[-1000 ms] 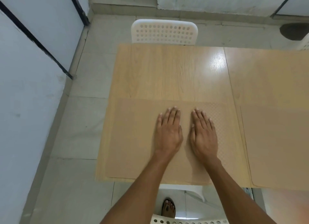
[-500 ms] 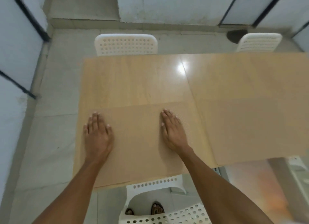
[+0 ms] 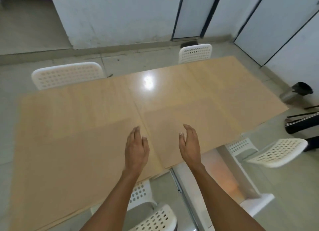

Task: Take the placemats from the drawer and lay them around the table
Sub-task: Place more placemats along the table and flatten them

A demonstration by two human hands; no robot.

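A tan placemat (image 3: 72,163) lies flat on the near left part of the light wooden table (image 3: 96,99). A second tan placemat (image 3: 207,127) lies on the near right part, its corner reaching the table's front edge. My left hand (image 3: 136,148) is lifted over the right end of the left placemat, fingers relaxed and holding nothing. My right hand (image 3: 189,142) hovers over the left part of the right placemat, fingers loosely bent, also holding nothing. The view is motion-blurred.
White perforated chairs stand at the far left (image 3: 67,75), far right (image 3: 196,53), near side below me (image 3: 151,218) and right (image 3: 276,151). A dark bin (image 3: 300,89) and a person's leg (image 3: 302,125) are at the right. White wall panels stand behind.
Both hands lifted off the left placemat and came together toward the table's middle seam. The view swung right and up, bringing the right placemat and more chairs into sight.
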